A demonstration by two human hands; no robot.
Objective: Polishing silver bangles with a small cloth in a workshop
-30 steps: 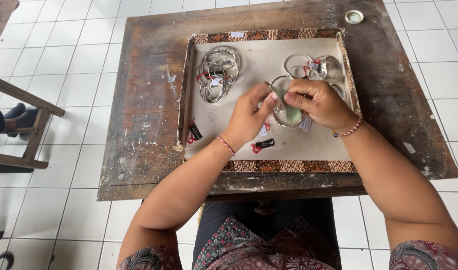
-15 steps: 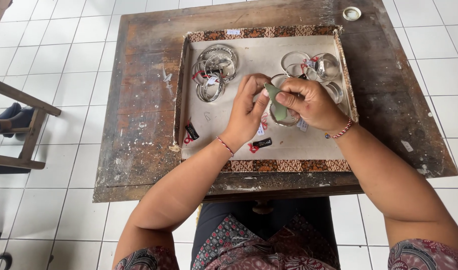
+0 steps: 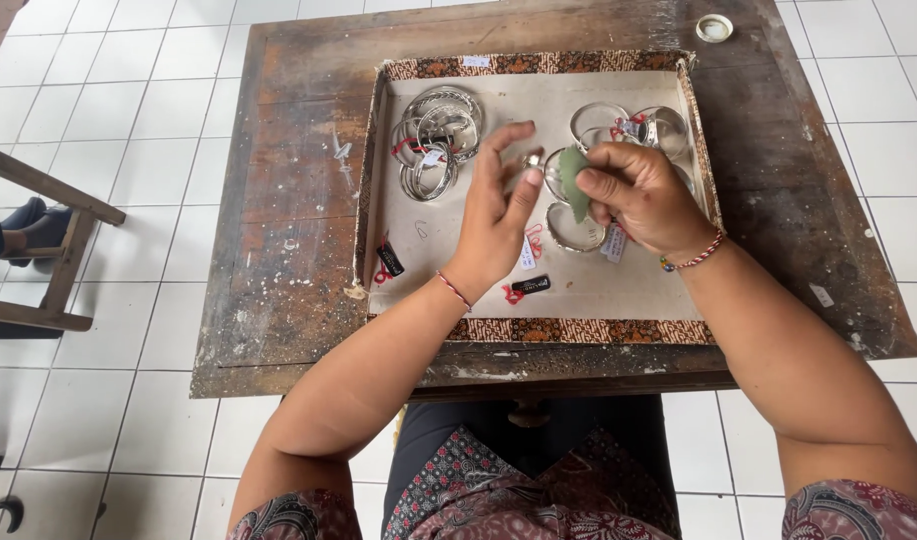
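Cloth (image 3: 572, 182) pinched in right hand (image 3: 643, 200); left hand (image 3: 493, 215) spread, fingertips steadying bangle (image 3: 553, 175) at nine o'clock; rub gently.

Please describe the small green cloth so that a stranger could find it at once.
On the worn wooden table lies a shallow tray with a patterned border. Over its right half, the right hand pinches the green cloth against a silver bangle. It is the only green, soft thing among metal bangles.
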